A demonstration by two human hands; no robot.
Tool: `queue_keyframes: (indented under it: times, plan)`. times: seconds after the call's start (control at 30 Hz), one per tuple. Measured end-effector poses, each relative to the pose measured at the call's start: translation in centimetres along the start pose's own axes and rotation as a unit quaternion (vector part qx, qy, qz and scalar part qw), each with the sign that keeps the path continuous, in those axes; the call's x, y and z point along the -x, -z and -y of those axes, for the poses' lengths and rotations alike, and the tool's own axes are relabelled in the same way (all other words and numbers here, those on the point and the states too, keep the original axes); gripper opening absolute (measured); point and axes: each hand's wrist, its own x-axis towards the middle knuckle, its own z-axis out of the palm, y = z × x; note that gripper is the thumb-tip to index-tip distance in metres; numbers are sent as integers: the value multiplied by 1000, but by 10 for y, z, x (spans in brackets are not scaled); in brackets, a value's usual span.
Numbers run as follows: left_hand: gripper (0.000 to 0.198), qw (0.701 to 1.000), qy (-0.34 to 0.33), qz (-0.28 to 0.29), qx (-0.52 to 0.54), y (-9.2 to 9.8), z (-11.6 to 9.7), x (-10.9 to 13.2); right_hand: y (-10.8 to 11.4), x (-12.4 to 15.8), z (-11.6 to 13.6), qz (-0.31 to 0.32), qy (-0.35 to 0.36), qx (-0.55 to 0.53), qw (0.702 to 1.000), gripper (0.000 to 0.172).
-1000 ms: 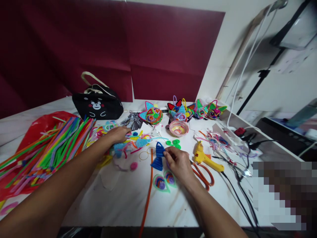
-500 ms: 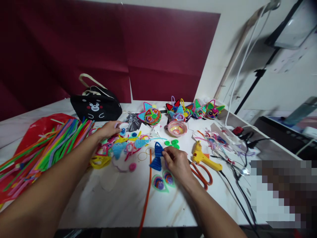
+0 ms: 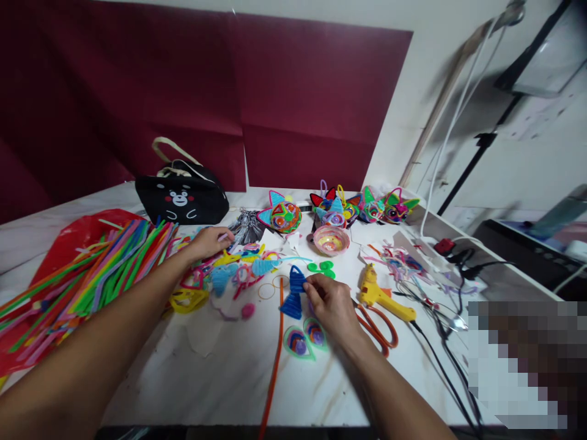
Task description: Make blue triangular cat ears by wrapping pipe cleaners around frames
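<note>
My right hand pinches the edge of a blue triangular piece. Just below it lies a second blue piece on the table. Two green-edged teardrop shapes with purple centres rest nearer the front, beside an orange pipe cleaner. My left hand reaches over a pile of colourful shaped pieces, close to a silver tinsel bundle. Its fingers are bent, and whatever they may hold cannot be made out.
Pipe cleaners lie on red plastic at left, before a black bag. A pink bowl and decorated cat heads stand behind. At right are a yellow glue gun, orange-handled scissors and cables.
The white round item and blue bits seen by my left hand no longer show there. My right hand keeps its grip on the blue piece. The view has shifted slightly.
</note>
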Motion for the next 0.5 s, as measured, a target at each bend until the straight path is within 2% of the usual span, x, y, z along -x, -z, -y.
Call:
queue_keyframes:
  times: [0.1, 0.2, 0.33, 0.5]
  plan:
    - [31, 985, -112, 31, -124, -6, -8, 2, 0, 0, 0, 2, 1, 1, 1000, 17]
    - [34, 970, -150, 67, -182, -18, -13, 3, 0, 0, 0, 5, 2, 0, 1000, 17]
    - [26, 966, -144, 78, -199, -29, -16, -3, -1, 0, -1, 7, 0, 4, 1000, 17]
    - [27, 996, -49, 49, -57, -22, -12, -6, 0, 0, -1, 5, -1, 4, 1000, 17]
